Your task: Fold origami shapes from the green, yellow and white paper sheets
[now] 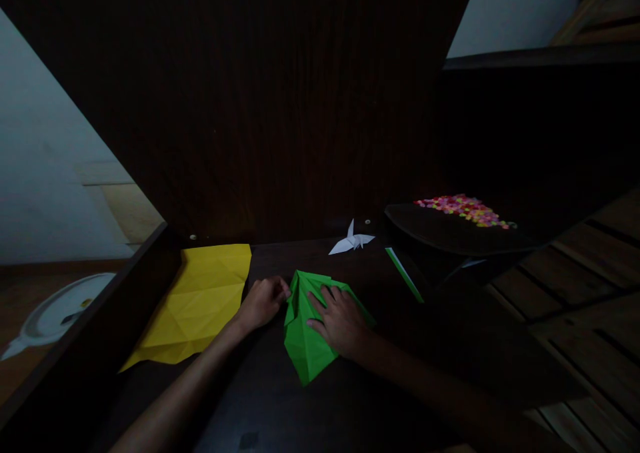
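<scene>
A green sheet of paper, partly folded and creased, lies on the dark wooden surface in front of me. My left hand is closed at the paper's upper left edge, thumb and fingertips pinching the fold there. Flat on the right part of the sheet rests my right hand, its fingers spread and pressing on the paper. To the left, a yellow sheet covered in crease lines lies unfolded. Behind the green paper sits a white folded paper bird.
A thin green and white paper strip lies to the right. Beyond it, a dark bag-like object carries a cluster of pink, red and yellow dots. A tall dark panel rises behind, and a raised side board borders the left.
</scene>
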The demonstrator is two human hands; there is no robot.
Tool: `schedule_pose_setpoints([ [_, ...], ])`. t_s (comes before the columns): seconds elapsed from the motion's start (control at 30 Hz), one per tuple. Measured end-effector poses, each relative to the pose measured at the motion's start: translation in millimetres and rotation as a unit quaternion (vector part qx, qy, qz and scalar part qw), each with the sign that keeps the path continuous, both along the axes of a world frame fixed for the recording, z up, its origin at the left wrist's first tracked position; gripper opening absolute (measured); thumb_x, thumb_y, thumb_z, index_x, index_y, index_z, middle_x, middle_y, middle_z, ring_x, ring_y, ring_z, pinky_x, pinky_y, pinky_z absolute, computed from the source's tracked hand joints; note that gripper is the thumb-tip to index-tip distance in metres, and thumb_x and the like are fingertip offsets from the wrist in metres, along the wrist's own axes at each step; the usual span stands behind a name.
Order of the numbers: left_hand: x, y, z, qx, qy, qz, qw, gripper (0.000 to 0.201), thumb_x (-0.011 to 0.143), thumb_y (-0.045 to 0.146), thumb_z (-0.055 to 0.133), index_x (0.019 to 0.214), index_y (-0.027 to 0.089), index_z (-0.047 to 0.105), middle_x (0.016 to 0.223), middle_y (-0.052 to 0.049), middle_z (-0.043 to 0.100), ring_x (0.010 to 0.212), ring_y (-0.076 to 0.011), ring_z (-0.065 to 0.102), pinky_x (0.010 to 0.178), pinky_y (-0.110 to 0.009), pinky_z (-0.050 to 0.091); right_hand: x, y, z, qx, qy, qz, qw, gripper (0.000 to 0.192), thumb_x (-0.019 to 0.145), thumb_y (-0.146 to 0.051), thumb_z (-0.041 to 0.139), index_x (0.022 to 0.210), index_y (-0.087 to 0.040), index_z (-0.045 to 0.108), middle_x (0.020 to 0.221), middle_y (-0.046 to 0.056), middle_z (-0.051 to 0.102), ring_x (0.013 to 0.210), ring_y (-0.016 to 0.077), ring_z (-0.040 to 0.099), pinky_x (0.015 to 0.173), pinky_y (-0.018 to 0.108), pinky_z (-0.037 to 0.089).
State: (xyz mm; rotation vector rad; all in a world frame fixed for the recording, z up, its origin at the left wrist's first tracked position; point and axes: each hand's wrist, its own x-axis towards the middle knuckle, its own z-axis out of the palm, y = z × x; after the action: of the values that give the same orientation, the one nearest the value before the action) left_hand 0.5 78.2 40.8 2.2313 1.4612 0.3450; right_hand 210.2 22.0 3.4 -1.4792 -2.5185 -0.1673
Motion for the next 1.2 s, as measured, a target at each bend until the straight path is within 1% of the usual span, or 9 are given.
schedule_pose_setpoints([
  [0.1, -11.8, 1.0, 8.0, -0.003, 0.024, 0.008, 1.0, 0.012, 0.091, 0.016, 0.053, 0.084, 0.018, 0.063, 0.078, -0.002, 0.073, 0.07, -0.0157, 0.069, 0.06, -0.021, 0.045, 5.7, -4.7, -13.0, -0.006, 0.02, 0.008, 1.0, 0.055, 0.093, -0.049, 0.057, 0.138, -0.018, 0.054, 0.142, 0.019, 0.052, 0.12, 0.0402, 0.053, 0.09, 0.053, 0.047],
  [0.23, -22.0, -2.8, 8.6, 0.013, 0.091, 0.023, 0.995, 0.019, 0.084, 0.003, 0.051, 0.078, 0.018, 0.062, 0.07, -0.005, 0.069, 0.064, -0.0179, 0.066, 0.057, -0.024, 0.041, 17.6, -10.5, -24.6, -0.017, 0.059, 0.041, 0.997, 0.055, 0.096, -0.044, 0.054, 0.142, -0.014, 0.05, 0.152, 0.018, 0.041, 0.139, 0.0382, 0.035, 0.111, 0.055, 0.034],
  [0.43, -12.3, -14.2, -0.9, 0.056, 0.166, 0.019, 0.984, 0.027, 0.077, -0.004, 0.049, 0.091, 0.014, 0.064, 0.077, -0.011, 0.067, 0.076, -0.0267, 0.066, 0.066, -0.032, 0.047, 29.4, -6.4, -13.7, -0.073, 0.068, 0.052, 0.994, 0.062, 0.093, -0.057, 0.053, 0.141, -0.017, 0.052, 0.159, 0.018, 0.027, 0.144, 0.0395, 0.026, 0.111, 0.055, 0.03],
  [0.6, 7.3, -29.0, 0.0, 0.136, 0.171, 0.0, 0.976, 0.048, 0.075, -0.008, 0.042, 0.115, 0.014, 0.057, 0.114, -0.018, 0.062, 0.109, -0.0318, 0.055, 0.095, -0.048, 0.043, 29.5, 6.5, 0.6, -0.095, 0.04, 0.044, 0.994, 0.083, 0.082, -0.069, 0.056, 0.142, -0.012, 0.049, 0.156, 0.02, 0.033, 0.132, 0.0404, 0.041, 0.105, 0.057, 0.032],
  [0.67, 15.1, -35.2, -2.5, 0.143, 0.166, -0.033, 0.975, 0.054, 0.073, -0.008, 0.044, 0.121, 0.016, 0.055, 0.118, -0.015, 0.061, 0.112, -0.0297, 0.054, 0.098, -0.045, 0.043, 28.9, 10.1, 4.4, -0.1, 0.036, 0.049, 0.993, 0.086, 0.08, -0.07, 0.058, 0.145, -0.014, 0.046, 0.154, 0.02, 0.036, 0.128, 0.0409, 0.042, 0.103, 0.059, 0.032],
  [0.83, 25.1, -42.3, -10.8, 0.134, 0.163, -0.092, 0.973, 0.045, 0.074, -0.007, 0.048, 0.109, 0.016, 0.064, 0.117, -0.016, 0.064, 0.114, -0.0303, 0.057, 0.102, -0.046, 0.042, 28.7, 12.5, 7.0, -0.098, 0.031, 0.058, 0.993, 0.085, 0.078, -0.068, 0.06, 0.145, -0.017, 0.047, 0.151, 0.021, 0.041, 0.126, 0.0425, 0.043, 0.102, 0.062, 0.031],
  [0.93, 21.8, -39.9, -9.7, 0.128, 0.158, -0.111, 0.973, 0.043, 0.076, -0.008, 0.046, 0.107, 0.015, 0.066, 0.123, -0.017, 0.063, 0.114, -0.0291, 0.059, 0.104, -0.046, 0.041, 30.5, 11.9, 6.0, -0.083, 0.04, 0.074, 0.993, 0.084, 0.078, -0.066, 0.062, 0.143, -0.014, 0.049, 0.152, 0.021, 0.039, 0.133, 0.043, 0.036, 0.106, 0.062, 0.028],
  [1.1, 9.4, -32.5, -2.9, 0.112, 0.143, -0.141, 0.973, 0.041, 0.077, -0.007, 0.048, 0.102, 0.018, 0.068, 0.119, -0.013, 0.068, 0.112, -0.0256, 0.062, 0.101, -0.04, 0.045, 33.6, 11.3, 8.4, -0.061, 0.048, 0.136, 0.988, 0.084, 0.076, -0.063, 0.067, 0.135, -0.005, 0.055, 0.158, 0.022, 0.027, 0.148, 0.0419, 0.008, 0.117, 0.06, 0.014],
  [1.2, 8.7, -33.1, -1.1, 0.109, 0.146, -0.144, 0.973, 0.038, 0.075, -0.005, 0.052, 0.102, 0.017, 0.068, 0.111, -0.014, 0.071, 0.112, -0.0271, 0.062, 0.097, -0.037, 0.049, 33.2, 11.5, 11.4, -0.077, 0.039, 0.15, 0.985, 0.084, 0.075, -0.066, 0.065, 0.131, -0.003, 0.057, 0.157, 0.024, 0.026, 0.148, 0.0417, 0.008, 0.118, 0.06, 0.008],
])
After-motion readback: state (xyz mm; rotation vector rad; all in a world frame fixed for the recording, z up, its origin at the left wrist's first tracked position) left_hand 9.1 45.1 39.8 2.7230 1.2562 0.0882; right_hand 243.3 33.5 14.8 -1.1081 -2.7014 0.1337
